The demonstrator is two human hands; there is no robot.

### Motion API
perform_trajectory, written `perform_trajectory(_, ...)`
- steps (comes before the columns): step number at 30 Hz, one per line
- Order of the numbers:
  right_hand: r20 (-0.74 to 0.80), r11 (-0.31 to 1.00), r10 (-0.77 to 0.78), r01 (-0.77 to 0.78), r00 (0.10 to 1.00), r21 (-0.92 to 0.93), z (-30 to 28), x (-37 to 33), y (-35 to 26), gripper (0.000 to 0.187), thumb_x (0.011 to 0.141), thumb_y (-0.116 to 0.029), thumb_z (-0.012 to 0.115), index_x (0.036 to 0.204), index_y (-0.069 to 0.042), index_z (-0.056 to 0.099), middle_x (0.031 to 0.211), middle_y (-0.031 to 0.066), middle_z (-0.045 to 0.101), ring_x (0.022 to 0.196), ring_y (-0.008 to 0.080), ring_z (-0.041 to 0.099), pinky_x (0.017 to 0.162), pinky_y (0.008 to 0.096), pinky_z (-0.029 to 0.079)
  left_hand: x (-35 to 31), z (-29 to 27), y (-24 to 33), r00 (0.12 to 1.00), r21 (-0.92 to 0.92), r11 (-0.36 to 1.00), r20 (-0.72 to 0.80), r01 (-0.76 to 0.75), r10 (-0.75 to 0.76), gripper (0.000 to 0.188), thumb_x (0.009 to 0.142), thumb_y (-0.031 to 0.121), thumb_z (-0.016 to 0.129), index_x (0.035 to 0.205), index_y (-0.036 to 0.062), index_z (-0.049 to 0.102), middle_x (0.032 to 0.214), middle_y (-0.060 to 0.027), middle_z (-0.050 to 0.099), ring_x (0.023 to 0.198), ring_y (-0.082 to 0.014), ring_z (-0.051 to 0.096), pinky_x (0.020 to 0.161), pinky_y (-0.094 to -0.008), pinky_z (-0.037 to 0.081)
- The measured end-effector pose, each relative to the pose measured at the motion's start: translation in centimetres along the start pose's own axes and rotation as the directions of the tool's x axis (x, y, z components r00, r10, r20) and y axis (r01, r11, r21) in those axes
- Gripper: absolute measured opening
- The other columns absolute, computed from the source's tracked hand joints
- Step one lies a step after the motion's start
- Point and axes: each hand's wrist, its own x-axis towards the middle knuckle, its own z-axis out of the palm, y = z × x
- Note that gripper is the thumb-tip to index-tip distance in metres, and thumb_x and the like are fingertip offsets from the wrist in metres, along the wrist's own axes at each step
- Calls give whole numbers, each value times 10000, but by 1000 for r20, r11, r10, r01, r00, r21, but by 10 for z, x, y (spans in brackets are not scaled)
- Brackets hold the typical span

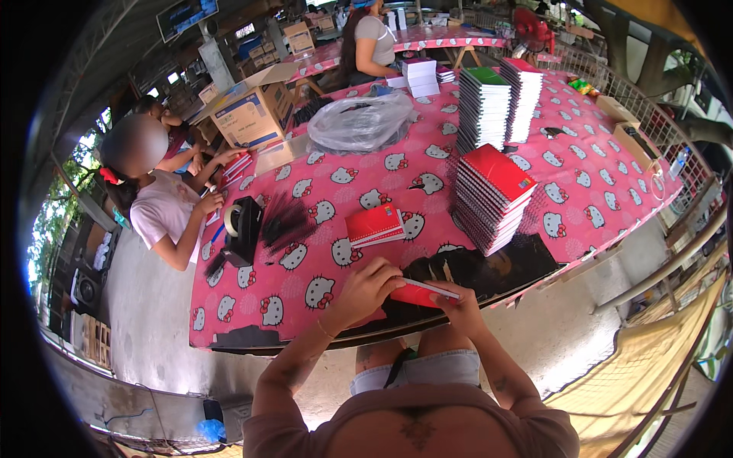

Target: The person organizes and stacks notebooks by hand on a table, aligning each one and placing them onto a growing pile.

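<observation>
At the front edge of the table I hold a red-covered notebook [418, 295], its white page edges facing up. My left hand [372, 287] grips its left end, fingers bent around the corner. My right hand [458, 304] closes on the other end, the thumb along the cover. Just beyond my hands lies a small pile of red notebooks [374, 223], slightly fanned. To the right rises a tall stack of red spiral notebooks [498, 179]. Left of the small pile is a heap of thin black binding coils [289, 221], beside a black tape dispenser [243, 229].
A pink patterned cloth [321, 263] covers the table, torn to black near me. Farther back stand green-topped notebooks [483, 111], a clear plastic bag [359, 122] and a cardboard box [252, 114]. At the left, a co-worker [164, 202] handles red notebooks; another person [370, 46] is behind.
</observation>
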Motion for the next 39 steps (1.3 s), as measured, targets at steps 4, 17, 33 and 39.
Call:
perform_trajectory(4,-59,998,19,-15,998,57,4,-2,-6,282,949,-26,639,1228,2,670,1070,62,713,938,86,619,834,246,504,2,20,17,858,549,835,-406,-47,315,702,949,542,524,1386,-7,486,1388,-193,505,1275,-377,489,1057,-608,330)
perform_trajectory(17,-203,930,201,-122,958,345,14,-6,-24,316,938,-61,670,1246,6,652,1033,14,682,911,66,591,807,227,487,-17,63,32,889,671,732,-258,-117,378,810,957,592,442,1447,-52,409,1522,-263,385,1443,-374,346,1116,-671,196)
perform_trajectory(33,-88,967,135,-112,987,228,5,-4,-23,331,943,-128,688,1242,11,653,1015,23,694,876,68,606,771,239,512,-15,53,35,928,711,677,-94,-191,361,879,900,623,501,1446,-59,403,1520,-261,382,1434,-404,347,1112,-669,225)
perform_trajectory(39,-43,978,110,-101,993,180,12,-3,-26,319,939,-87,673,1242,11,657,1067,45,703,950,89,608,851,270,506,7,27,40,887,800,593,-209,-86,411,913,900,692,435,1418,-59,439,1495,-257,415,1421,-398,362,1103,-653,256)
